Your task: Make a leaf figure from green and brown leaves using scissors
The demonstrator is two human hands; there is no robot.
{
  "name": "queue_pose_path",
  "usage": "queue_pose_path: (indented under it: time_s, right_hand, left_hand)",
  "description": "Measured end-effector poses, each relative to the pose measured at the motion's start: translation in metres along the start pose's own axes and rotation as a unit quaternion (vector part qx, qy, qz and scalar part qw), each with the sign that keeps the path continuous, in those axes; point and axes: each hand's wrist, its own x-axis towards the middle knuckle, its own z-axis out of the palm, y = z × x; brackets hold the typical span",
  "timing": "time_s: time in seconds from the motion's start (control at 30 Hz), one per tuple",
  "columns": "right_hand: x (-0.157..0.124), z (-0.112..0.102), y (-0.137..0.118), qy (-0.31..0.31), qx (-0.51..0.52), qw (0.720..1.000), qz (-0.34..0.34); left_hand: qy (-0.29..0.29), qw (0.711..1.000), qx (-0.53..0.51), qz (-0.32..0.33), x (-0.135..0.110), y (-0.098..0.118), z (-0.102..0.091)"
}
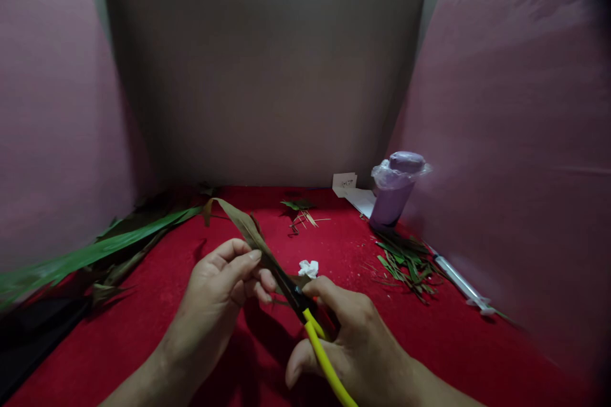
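A long brownish-green leaf (241,221) is pinched between the thumb and fingers of my left hand (229,276), its tip pointing up and away. My right hand (353,324) grips scissors (319,350) with yellow handles and dark blades. The blades lie along the leaf close to my left fingertips; whether they are cutting into it I cannot tell. Part of the leaf passes behind the blades. Just beyond my right hand sits a crumpled white tissue (309,268) on the red cloth (191,343).
Long green leaves (119,247) and a black item (42,331) lie at left. Thin sticks (310,219) sit at the back. To the right are a purple cup (391,200) with plastic film, white paper (361,201), leaf strips (408,261) and a clear syringe (461,281). Pink walls flank the space.
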Motion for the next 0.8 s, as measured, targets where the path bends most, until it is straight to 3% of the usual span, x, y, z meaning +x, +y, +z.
queue_pose_path:
  time_s: [0.23, 0.53, 0.8]
  right_hand:
    - [0.000, -0.003, -0.002, -0.042, 0.042, 0.998, 0.010]
    - [0.000, 0.001, 0.004, 0.007, -0.069, 0.998, -0.004]
    - [-0.001, 0.003, 0.010, 0.025, -0.062, 0.998, -0.013]
  left_hand:
    - [-0.011, 1.000, 0.009, -0.004, 0.000, -0.001, -0.002]
    - [-0.027, 0.999, 0.025, -0.018, 0.000, -0.005, -0.002]
    - [-0.038, 0.998, 0.033, -0.021, -0.001, -0.007, -0.002]
